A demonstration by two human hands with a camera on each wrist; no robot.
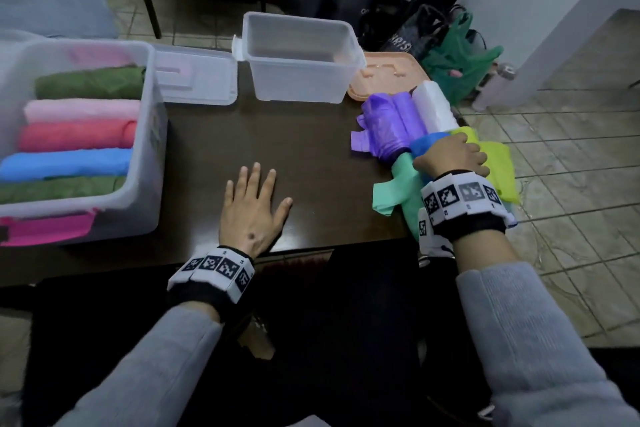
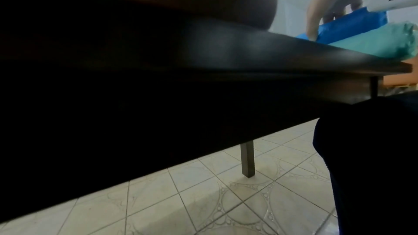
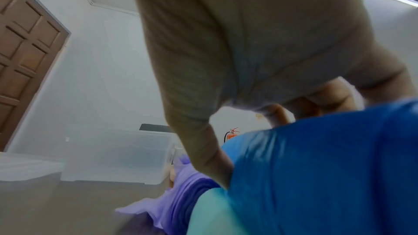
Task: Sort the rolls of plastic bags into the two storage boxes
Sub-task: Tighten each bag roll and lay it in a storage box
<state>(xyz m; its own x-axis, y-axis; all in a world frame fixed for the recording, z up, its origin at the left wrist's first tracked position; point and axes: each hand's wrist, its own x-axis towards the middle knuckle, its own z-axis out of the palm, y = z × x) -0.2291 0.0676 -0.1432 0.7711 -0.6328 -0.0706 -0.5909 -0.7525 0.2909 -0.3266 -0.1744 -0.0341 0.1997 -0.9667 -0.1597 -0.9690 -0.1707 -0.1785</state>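
Dark brown tabletop [image 1: 277,135] carries a filled box [image 1: 152,121] on the left, an empty box [image 1: 301,80] at the back and a heap of rolls at the right edge. The right hand [image 1: 450,156] curls over the blue roll [image 3: 316,167] there, while the left hand [image 1: 254,208] lies flat with fingers spread. That roll looks light, soft and slippery, so it is best gripped round its middle.
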